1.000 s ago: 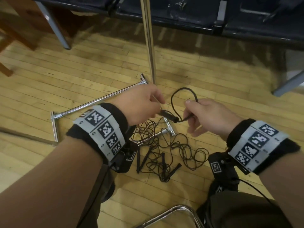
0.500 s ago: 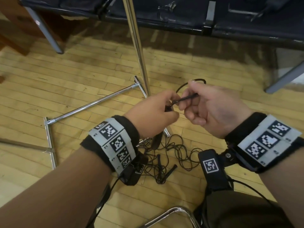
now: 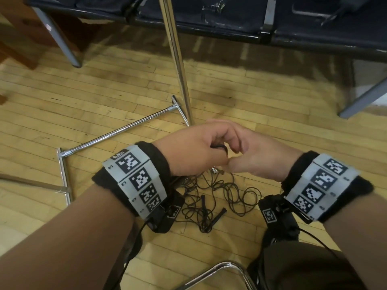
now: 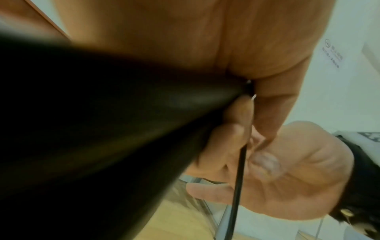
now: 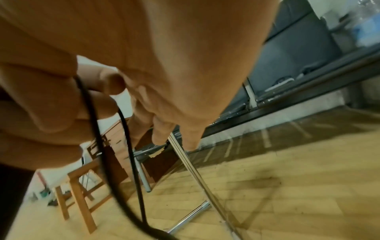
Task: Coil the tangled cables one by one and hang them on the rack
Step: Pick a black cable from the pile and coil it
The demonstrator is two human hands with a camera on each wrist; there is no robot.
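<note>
My left hand [image 3: 194, 151] and right hand [image 3: 257, 155] meet above the floor, thumbs touching. Between them shows a short piece of the black cable [image 3: 219, 147]. In the left wrist view my left fingers [image 4: 267, 105] pinch the thin black cable [image 4: 238, 178], which hangs down past my right palm [image 4: 298, 178]. In the right wrist view two strands of the cable [image 5: 125, 129] loop down from the curled fingers. The tangled pile of black cables [image 3: 219, 195] lies on the floor below my hands. The chrome rack pole [image 3: 178, 59] rises just beyond them.
The rack's chrome base bar [image 3: 117, 132] lies on the wooden floor to the left. A dark bench [image 3: 209, 19] with grey legs runs along the back. A chrome chair frame [image 3: 222, 268] is near my knee, and a wooden stool [image 5: 82, 186] stands farther off.
Both hands have come closer together and now touch. The cable loop that stood above my right hand is now tucked between the hands. The view has shifted slightly.
</note>
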